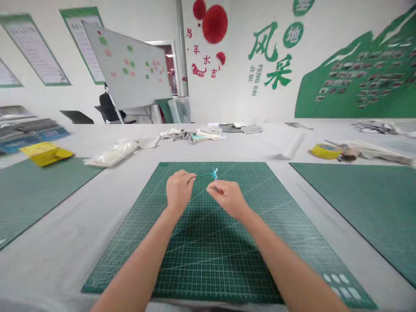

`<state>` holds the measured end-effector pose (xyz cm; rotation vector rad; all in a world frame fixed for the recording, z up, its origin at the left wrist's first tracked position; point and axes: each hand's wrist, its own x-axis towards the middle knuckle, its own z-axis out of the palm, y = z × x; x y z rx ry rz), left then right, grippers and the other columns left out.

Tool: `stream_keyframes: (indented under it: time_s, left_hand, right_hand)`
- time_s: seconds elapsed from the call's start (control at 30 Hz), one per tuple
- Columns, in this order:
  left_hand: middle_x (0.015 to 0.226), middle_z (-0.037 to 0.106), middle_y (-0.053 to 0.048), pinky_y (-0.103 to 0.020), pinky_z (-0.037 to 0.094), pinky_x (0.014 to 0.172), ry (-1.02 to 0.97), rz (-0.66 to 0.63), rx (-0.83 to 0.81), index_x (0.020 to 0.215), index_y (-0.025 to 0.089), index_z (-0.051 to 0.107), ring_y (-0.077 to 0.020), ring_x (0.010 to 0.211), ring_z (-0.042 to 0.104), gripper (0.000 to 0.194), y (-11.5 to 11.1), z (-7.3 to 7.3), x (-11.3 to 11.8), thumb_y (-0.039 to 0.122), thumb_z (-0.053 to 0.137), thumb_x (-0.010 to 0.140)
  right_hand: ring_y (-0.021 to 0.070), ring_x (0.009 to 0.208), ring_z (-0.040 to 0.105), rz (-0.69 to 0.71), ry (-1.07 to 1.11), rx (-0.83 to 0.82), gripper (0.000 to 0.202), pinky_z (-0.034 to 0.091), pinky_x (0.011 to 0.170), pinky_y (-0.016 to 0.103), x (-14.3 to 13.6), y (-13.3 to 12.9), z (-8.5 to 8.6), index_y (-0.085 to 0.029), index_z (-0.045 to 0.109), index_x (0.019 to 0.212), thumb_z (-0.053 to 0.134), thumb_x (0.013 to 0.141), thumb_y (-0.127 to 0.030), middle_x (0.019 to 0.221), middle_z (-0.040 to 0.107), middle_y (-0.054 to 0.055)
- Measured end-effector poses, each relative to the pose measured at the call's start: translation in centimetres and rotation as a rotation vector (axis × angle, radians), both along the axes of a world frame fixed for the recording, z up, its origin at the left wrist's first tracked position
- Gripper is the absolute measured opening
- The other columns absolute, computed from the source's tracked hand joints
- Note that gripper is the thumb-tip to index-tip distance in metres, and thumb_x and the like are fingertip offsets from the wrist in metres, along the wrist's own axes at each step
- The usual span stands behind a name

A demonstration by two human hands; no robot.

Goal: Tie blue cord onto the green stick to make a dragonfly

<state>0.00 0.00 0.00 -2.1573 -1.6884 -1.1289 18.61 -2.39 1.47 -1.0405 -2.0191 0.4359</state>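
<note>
Above the green cutting mat (221,260), my left hand (180,190) pinches the end of a thin green stem (204,175). At the stem's other end is a small light-blue piece (215,173) with several narrow petals or loops. My right hand (227,196) is closed, thumb and forefinger together, just below and to the right of the blue piece. Whatever those right fingers hold, if anything, is too small to make out.
More cutting mats lie left (48,190) and right (357,199). Behind are a yellow packet (46,153), a clear bag of white material (113,153), cloth pieces (208,132), a white roll (293,146) and yellow tape (326,151).
</note>
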Motion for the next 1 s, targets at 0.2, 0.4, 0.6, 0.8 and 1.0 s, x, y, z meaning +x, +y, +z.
stream_keyframes:
  time_s: [0.2, 0.4, 0.6, 0.8, 1.0]
  left_hand:
    - [0.083, 0.066, -0.002, -0.033, 0.035, 0.073, 0.140, -0.082, 0.047, 0.090, 0.024, 0.071, -0.0176, 0.082, 0.056, 0.020, -0.2, -0.1, 0.5, 0.026, 0.051, 0.090]
    - [0.084, 0.067, -0.002, -0.033, 0.033, 0.070, 0.279, -0.254, 0.033, 0.090, 0.025, 0.071, -0.0170, 0.078, 0.054, 0.021, -0.3, 0.2, 0.7, 0.024, 0.050, 0.090]
    - [0.086, 0.069, -0.001, -0.033, 0.036, 0.073, 0.182, -0.481, -0.065, 0.087, 0.024, 0.071, -0.0161, 0.080, 0.056, 0.021, -0.7, 0.8, 1.1, 0.024, 0.051, 0.090]
    - [0.084, 0.068, -0.003, -0.030, 0.045, 0.078, -0.226, -0.671, -0.254, 0.084, 0.022, 0.072, -0.0154, 0.082, 0.060, 0.015, -1.1, 1.4, 1.7, 0.022, 0.057, 0.085]
    - [0.080, 0.065, -0.002, -0.027, 0.045, 0.068, -0.481, -0.602, -0.274, 0.080, 0.021, 0.072, -0.0146, 0.075, 0.059, 0.009, -0.8, 1.4, 1.5, 0.024, 0.063, 0.080]
  right_hand:
    - [0.0107, 0.057, 0.053, -0.033, -0.003, 0.071, 0.015, 0.035, 0.059, 0.022, 0.7, -0.1, 1.0, -0.019, 0.067, 0.078, 0.053, 0.085, -0.021, 0.066, 0.064, -0.002]
    - [0.0109, 0.058, 0.052, -0.082, 0.054, 0.103, 0.017, 0.035, 0.059, 0.023, 1.9, 0.5, 1.5, -0.019, 0.067, 0.079, 0.053, 0.086, -0.023, 0.065, 0.063, -0.002]
    - [0.0094, 0.049, 0.038, -0.152, 0.187, 0.028, 0.018, 0.029, 0.051, 0.024, 3.4, 1.7, 1.5, -0.018, 0.069, 0.075, 0.058, 0.082, -0.030, 0.051, 0.046, -0.004]
    - [0.0093, 0.049, 0.033, -0.118, 0.435, -0.172, 0.023, 0.027, 0.050, 0.025, 4.7, 3.6, 0.3, -0.016, 0.069, 0.074, 0.064, 0.075, -0.039, 0.052, 0.044, -0.004]
    - [0.0099, 0.050, 0.037, -0.066, 0.488, -0.350, 0.021, 0.029, 0.050, 0.024, 4.0, 4.8, -1.9, -0.015, 0.066, 0.067, 0.065, 0.069, -0.036, 0.053, 0.050, -0.003]
